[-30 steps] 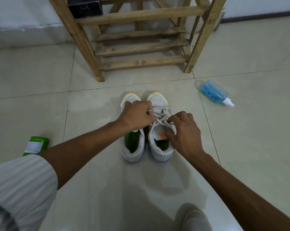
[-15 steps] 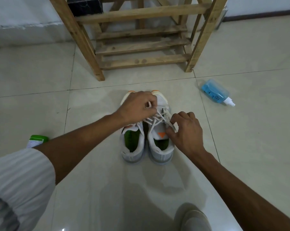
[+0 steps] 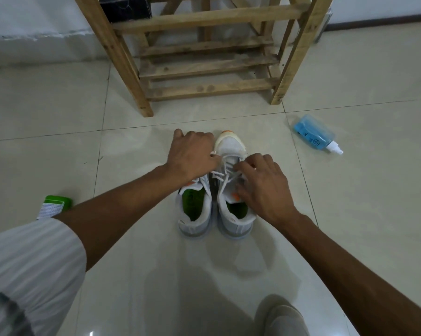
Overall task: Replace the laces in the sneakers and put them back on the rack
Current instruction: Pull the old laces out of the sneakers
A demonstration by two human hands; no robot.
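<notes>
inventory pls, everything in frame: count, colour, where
white mesh sneakers with green insoles: 2, white-grey with orange trim, side by side on the floor before the rack
white laces: 1 set, white, on the right-hand sneaker
slatted wooden rack: 1, light brown, top centre
black box: 1, black, on the rack, upper left
clear blue spray bottle: 1, blue with white nozzle, lying on the floor, right
green container with white label: 1, floor, left
tiled floor: cream
striped sleeve: 1, white, left arm
left hand: pinches the lace
right hand: fingers curled on the laces
</notes>
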